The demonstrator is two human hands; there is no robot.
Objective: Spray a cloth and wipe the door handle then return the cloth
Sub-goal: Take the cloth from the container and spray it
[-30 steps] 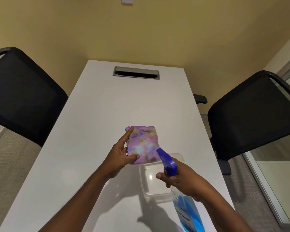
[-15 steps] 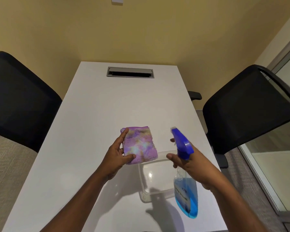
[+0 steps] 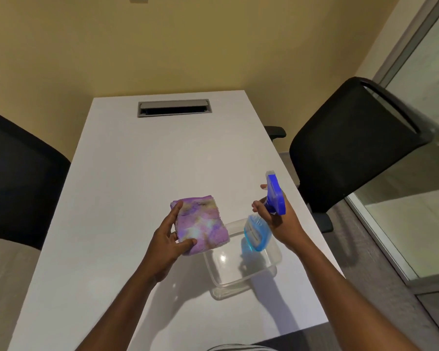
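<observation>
A folded purple and yellow cloth (image 3: 200, 224) is held flat above the white table (image 3: 127, 188) by my left hand (image 3: 169, 239), thumb on its lower edge. To its right, my right hand (image 3: 280, 220) grips a spray bottle (image 3: 265, 214) with a dark blue trigger head and pale blue liquid. The bottle is upright, its nozzle pointing away from me toward the wall. Below both hands sits a clear plastic container (image 3: 241, 269) with nothing in it. No door handle is in view.
A black mesh chair (image 3: 350, 145) stands close to the table's right edge and another black chair (image 3: 15, 183) at its left. A grey cable slot (image 3: 174, 108) lies at the table's far end. Glass panels (image 3: 416, 148) run along the right.
My right hand has lifted the spray bottle up and away to the right, out from in front of the cloth. The cloth stays in my left hand, almost unmoved.
</observation>
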